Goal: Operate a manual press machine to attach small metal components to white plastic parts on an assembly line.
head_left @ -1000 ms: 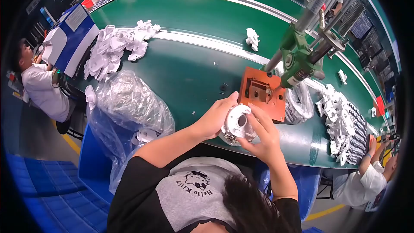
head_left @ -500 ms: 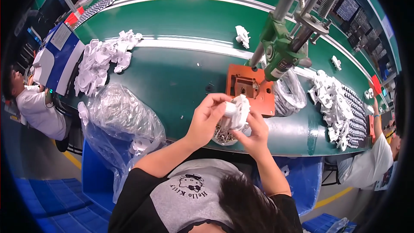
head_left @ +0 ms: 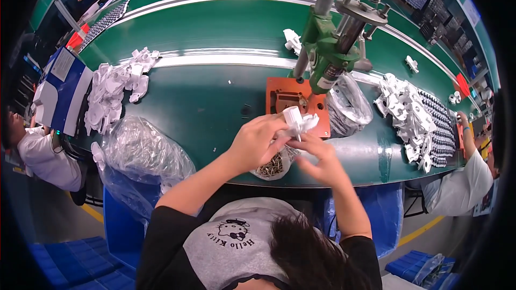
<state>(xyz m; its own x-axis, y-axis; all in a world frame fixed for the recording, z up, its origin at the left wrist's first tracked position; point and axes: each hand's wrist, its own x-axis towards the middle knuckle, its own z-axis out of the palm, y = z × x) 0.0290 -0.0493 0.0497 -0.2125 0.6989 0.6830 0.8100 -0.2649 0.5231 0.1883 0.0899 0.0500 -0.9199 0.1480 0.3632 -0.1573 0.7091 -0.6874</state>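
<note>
- Where the green benchtop (head_left: 199, 102) curves across the lower middle of the frame, its near edge passes just below the dish of metal pins (head_left: 271, 168); a broad green stretch lies between the left heap (head_left: 110, 94) and the orange base (head_left: 273, 102).
- White part (head_left: 299, 122), centre of frame, overlapping the base's lower side (height above it cannot be told): tubular end toward the top of the frame, long axis partly finger-covered.
- Left hand (head_left: 259, 140): closed on the white part.
- Right hand (head_left: 325, 162): fingertips by its underside, thumb apart; grip cannot be told.
- Count: one press (head_left: 320, 37), one base, one dish, two white heaps, including the right heap (head_left: 402, 108).
</note>
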